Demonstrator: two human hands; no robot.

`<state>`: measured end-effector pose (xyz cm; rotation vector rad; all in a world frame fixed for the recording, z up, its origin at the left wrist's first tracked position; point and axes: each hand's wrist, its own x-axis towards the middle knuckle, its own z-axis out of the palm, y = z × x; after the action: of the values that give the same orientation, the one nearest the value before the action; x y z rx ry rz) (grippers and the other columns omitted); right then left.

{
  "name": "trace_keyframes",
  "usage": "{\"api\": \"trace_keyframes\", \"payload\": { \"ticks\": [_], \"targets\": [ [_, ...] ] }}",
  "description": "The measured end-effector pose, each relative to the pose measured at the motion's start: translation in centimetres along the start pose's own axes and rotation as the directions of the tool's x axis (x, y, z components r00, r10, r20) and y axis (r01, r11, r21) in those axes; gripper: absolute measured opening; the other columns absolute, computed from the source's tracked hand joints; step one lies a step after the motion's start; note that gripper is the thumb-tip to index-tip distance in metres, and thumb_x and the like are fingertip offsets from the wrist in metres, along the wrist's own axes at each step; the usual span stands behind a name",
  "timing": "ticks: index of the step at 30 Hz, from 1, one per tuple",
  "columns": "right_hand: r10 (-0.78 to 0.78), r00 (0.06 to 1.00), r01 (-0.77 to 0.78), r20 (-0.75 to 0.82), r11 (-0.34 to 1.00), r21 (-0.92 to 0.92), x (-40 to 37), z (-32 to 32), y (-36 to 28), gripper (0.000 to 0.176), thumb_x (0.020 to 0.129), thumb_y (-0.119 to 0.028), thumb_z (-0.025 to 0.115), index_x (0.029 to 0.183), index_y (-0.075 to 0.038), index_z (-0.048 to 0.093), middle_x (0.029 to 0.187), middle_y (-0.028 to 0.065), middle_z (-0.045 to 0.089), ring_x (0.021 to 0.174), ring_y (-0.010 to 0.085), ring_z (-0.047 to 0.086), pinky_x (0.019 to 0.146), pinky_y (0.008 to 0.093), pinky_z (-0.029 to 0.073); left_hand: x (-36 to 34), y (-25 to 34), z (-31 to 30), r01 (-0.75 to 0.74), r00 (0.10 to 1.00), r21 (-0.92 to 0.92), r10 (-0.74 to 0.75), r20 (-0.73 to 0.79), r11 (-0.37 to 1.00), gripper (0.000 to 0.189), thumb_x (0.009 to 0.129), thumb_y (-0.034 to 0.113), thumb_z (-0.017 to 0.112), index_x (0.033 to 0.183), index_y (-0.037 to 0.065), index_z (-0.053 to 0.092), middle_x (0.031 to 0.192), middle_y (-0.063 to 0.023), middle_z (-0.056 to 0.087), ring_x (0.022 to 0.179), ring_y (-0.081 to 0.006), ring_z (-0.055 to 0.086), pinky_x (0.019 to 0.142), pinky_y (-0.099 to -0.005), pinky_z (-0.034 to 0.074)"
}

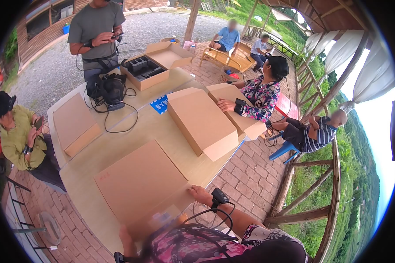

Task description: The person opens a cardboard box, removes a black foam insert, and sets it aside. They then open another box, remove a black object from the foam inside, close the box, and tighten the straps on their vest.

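A closed brown cardboard box (140,175) lies on the table in front of me, with faint red writing near its far left corner. My right hand (201,195) is at the box's right edge, fingers curled against the cardboard near the corner. A black device with a cable is strapped to that wrist. At the near left side of the box is my left hand (126,240), blurred, its fingers only partly showing. Something clear and shiny (161,220) shows blurred between the box and my floral clothing.
More cardboard boxes (202,118) lie across the table (85,175), one open box (151,72) holding black inserts. A black bag with cables (109,90) sits beside it. Several people stand or sit around, one with a hand on a box. Wooden railings (300,217) run along the right.
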<state>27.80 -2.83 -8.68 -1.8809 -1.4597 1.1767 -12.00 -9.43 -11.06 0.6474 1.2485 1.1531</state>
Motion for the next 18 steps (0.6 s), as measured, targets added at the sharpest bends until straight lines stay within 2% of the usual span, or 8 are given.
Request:
{"api": "trace_keyframes", "payload": {
  "ticks": [8, 14, 16, 18],
  "targets": [
    [0.010, 1.000, -0.010, 0.015, 0.999, -0.048, 0.3, 0.1, 0.5, 0.038, 0.091, -0.032, 0.044, 0.107, 0.001, 0.054, 0.082, 0.0138, 0.062, 0.068, 0.0210, 0.061, 0.054, 0.0317, 0.051, 0.0, 0.0, 0.2, -0.009, 1.000, -0.019, 0.009, -0.024, 1.000, 0.047, 0.093, 0.045, 0.043, 0.115, 0.004, 0.052, 0.103, -0.0077, 0.061, 0.091, -0.0186, 0.060, 0.076, -0.0302, 0.049],
    [0.021, 1.000, -0.021, 0.015, 1.000, -0.020, 0.3, 0.2, 0.7, 0.038, 0.091, -0.032, 0.043, 0.108, 0.001, 0.054, 0.085, 0.0133, 0.063, 0.069, 0.0208, 0.061, 0.053, 0.0308, 0.051, 0.4, -0.8, -0.5, -0.039, 0.999, 0.016, 0.039, 0.013, 0.999, 0.045, 0.094, 0.042, 0.042, 0.115, 0.003, 0.052, 0.103, -0.0085, 0.061, 0.092, -0.0192, 0.060, 0.076, -0.0309, 0.049],
    [0.026, 0.999, -0.025, 0.019, 1.000, -0.013, 0.0, -0.1, 0.0, 0.038, 0.091, -0.032, 0.043, 0.108, 0.001, 0.054, 0.085, 0.0140, 0.063, 0.069, 0.0211, 0.062, 0.053, 0.0310, 0.051, 0.5, -0.8, -0.4, 0.016, 1.000, -0.029, -0.016, -0.015, 0.999, 0.046, 0.094, 0.043, 0.042, 0.116, 0.003, 0.051, 0.103, -0.0092, 0.061, 0.092, -0.0194, 0.060, 0.075, -0.0307, 0.049],
    [0.031, 0.999, -0.031, 0.014, 1.000, -0.001, -0.1, -0.2, -0.5, 0.039, 0.091, -0.032, 0.043, 0.107, 0.002, 0.054, 0.085, 0.0146, 0.063, 0.068, 0.0215, 0.062, 0.054, 0.0312, 0.051, 0.4, -0.5, 0.2, -0.001, 0.999, -0.033, -0.001, -0.043, 0.999, 0.046, 0.094, 0.042, 0.043, 0.115, 0.002, 0.051, 0.102, -0.0093, 0.061, 0.089, -0.0198, 0.060, 0.073, -0.0307, 0.050]
  ]
}}
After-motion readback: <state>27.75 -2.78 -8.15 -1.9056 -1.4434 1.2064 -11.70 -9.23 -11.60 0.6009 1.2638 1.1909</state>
